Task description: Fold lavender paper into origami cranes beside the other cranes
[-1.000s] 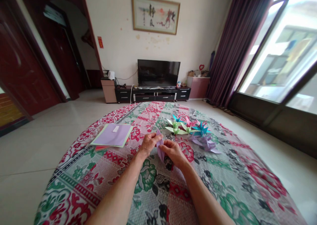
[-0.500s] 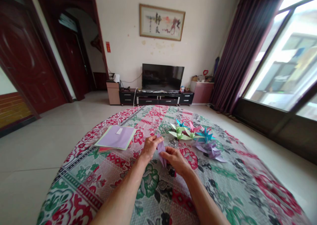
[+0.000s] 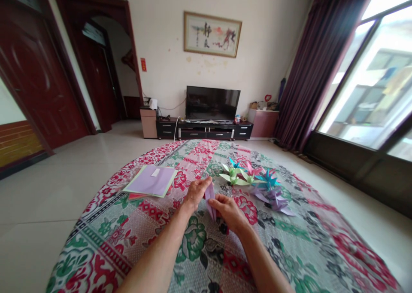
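Observation:
A narrow folded purple paper (image 3: pixel 210 198) is held between my two hands above the middle of the table. My left hand (image 3: pixel 197 192) pinches its upper end with thumb and fingers. Lower down on its right side, my right hand (image 3: pixel 227 209) grips it between thumb and fingers. To the right lie several folded paper cranes: green ones (image 3: pixel 233 175), blue ones (image 3: pixel 268 179), a pink one (image 3: pixel 252 169) and purple ones (image 3: pixel 277 200). On the left is a stack of square papers (image 3: pixel 148 181), purple on top, with a small white piece (image 3: pixel 155 172) on it.
A patterned cloth (image 3: pixel 128 241) covers the round table (image 3: pixel 322 241). Beyond its far edge stand a low black cabinet (image 3: pixel 206 132) and a television (image 3: pixel 213 104). A dark curtain (image 3: pixel 309 69) and a window are at the right, doors at the left.
The camera view has tilted up slightly. Both hands keep their hold on the purple paper, with only a slight shift of the fingers.

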The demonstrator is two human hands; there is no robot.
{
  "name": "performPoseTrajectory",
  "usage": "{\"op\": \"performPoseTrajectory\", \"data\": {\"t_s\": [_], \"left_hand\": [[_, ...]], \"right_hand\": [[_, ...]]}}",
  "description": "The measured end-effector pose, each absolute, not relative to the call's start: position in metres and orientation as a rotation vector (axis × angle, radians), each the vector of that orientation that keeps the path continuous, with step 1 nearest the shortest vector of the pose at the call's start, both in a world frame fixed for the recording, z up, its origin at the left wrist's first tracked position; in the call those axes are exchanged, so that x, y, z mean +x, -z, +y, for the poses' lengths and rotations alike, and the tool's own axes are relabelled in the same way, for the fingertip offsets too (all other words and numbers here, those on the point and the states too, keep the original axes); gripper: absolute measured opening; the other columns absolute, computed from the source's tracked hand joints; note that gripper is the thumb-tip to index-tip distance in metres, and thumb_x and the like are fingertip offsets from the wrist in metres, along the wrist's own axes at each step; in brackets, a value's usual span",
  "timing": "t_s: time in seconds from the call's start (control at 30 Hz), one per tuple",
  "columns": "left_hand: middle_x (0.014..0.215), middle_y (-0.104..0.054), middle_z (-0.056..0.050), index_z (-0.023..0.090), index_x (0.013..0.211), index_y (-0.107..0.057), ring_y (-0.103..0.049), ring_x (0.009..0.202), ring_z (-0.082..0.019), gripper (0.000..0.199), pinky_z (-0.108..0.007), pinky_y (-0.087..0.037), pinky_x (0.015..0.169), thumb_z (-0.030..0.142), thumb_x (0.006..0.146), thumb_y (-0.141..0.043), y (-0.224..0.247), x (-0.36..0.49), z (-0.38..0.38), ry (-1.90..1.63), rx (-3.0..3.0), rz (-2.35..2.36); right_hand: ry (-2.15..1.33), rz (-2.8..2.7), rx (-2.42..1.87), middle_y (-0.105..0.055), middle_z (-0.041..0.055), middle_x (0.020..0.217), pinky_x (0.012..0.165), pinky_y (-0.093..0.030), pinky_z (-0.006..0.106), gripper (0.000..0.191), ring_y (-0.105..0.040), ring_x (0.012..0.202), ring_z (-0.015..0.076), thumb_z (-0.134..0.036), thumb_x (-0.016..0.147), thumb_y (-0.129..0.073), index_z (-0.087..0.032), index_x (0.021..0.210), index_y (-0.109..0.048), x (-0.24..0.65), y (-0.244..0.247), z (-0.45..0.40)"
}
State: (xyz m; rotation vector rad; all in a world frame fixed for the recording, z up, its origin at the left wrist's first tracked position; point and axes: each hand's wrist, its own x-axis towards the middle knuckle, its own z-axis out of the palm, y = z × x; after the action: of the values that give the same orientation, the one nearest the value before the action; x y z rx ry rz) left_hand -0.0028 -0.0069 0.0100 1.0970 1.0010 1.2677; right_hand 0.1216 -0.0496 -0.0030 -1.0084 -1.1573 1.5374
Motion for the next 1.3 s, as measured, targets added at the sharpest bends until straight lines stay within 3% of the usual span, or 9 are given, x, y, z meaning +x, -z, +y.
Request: {"op": "performPoseTrajectory", "data": {"t_s": [0.17, 0.43, 0.57, 0.67, 0.87, 1.2, 1.3], "left_hand": [[0.047, -0.047, 0.004, 0.012, 0.059, -0.059, -0.036, 0.041, -0.005, 0.037, -0.02, -0.027, 0.043, 0.046, 0.055, -0.072, -0.007, -0.002, -0.009, -1.179, 1.158, 0.911], [0.041, -0.044, 0.005, 0.013, 0.065, -0.064, -0.035, 0.037, -0.007, 0.043, -0.021, -0.026, 0.04, 0.055, 0.066, -0.058, -0.013, -0.007, -0.007, -1.289, 1.188, 1.049], [0.042, -0.042, 0.005, 0.013, 0.07, -0.066, -0.034, 0.039, -0.007, 0.042, -0.021, -0.026, 0.041, 0.053, 0.071, -0.055, -0.013, -0.009, -0.007, -1.293, 1.294, 1.027], [0.044, -0.041, 0.005, 0.012, 0.07, -0.067, -0.034, 0.042, -0.007, 0.041, -0.02, -0.027, 0.043, 0.051, 0.073, -0.055, -0.014, -0.008, -0.01, -1.284, 1.416, 1.022], [0.074, -0.055, 0.002, 0.016, 0.109, -0.06, -0.042, 0.051, -0.006, 0.047, -0.018, -0.036, 0.049, 0.039, 0.069, -0.063, -0.015, -0.011, -0.009, -1.398, 1.469, 0.961], [0.091, -0.061, -0.004, 0.017, 0.096, -0.067, -0.053, 0.067, -0.01, 0.028, -0.02, -0.044, 0.061, 0.03, 0.072, -0.059, -0.01, -0.012, -0.008, -1.414, 1.692, 0.993], [0.083, -0.062, -0.003, 0.016, 0.093, -0.066, -0.053, 0.07, -0.012, 0.027, -0.02, -0.043, 0.063, 0.028, 0.069, -0.061, -0.013, -0.011, -0.01, -1.379, 1.589, 0.972]], "right_hand": [[-1.547, -1.136, -0.999, -0.05, -0.0059, 0.05, 0.042, -0.03, 0.018, 0.028, -0.039, 0.041, 0.0054, -0.04, 0.058, -0.074, -0.017, 0.064, -0.059, 0.123, 0.001, -0.051], [-1.566, -1.253, -1.024, -0.046, -0.0067, 0.049, 0.042, -0.024, 0.018, 0.03, -0.034, 0.042, 0.0042, -0.041, 0.061, -0.072, -0.016, 0.063, -0.056, 0.127, 0.005, -0.049], [-1.571, -1.324, -1.018, -0.049, -0.0054, 0.055, 0.044, -0.026, 0.019, 0.032, -0.038, 0.045, 0.0057, -0.047, 0.067, -0.065, -0.017, 0.076, -0.061, 0.128, 0.008, -0.048], [-1.526, -1.329, -1.028, -0.046, -0.0057, 0.053, 0.044, -0.025, 0.02, 0.036, -0.035, 0.044, 0.0058, -0.052, 0.067, -0.063, -0.017, 0.074, -0.059, 0.127, 0.01, -0.047], [-1.289, -1.303, -1.086, -0.036, -0.0068, 0.048, 0.043, -0.019, 0.02, 0.038, -0.027, 0.045, 0.0055, -0.051, 0.066, -0.063, -0.017, 0.058, -0.05, 0.127, 0.002, -0.049], [-1.259, -1.262, -1.086, -0.036, -0.0059, 0.051, 0.043, -0.02, 0.02, 0.035, -0.027, 0.048, 0.006, -0.048, 0.064, -0.064, -0.016, 0.058, -0.05, 0.124, -0.005, -0.053], [-1.24, -1.261, -1.093, -0.034, -0.0062, 0.051, 0.043, -0.019, 0.02, 0.035, -0.027, 0.047, 0.0057, -0.047, 0.064, -0.064, -0.016, 0.057, -0.049, 0.124, -0.006, -0.053]]}}
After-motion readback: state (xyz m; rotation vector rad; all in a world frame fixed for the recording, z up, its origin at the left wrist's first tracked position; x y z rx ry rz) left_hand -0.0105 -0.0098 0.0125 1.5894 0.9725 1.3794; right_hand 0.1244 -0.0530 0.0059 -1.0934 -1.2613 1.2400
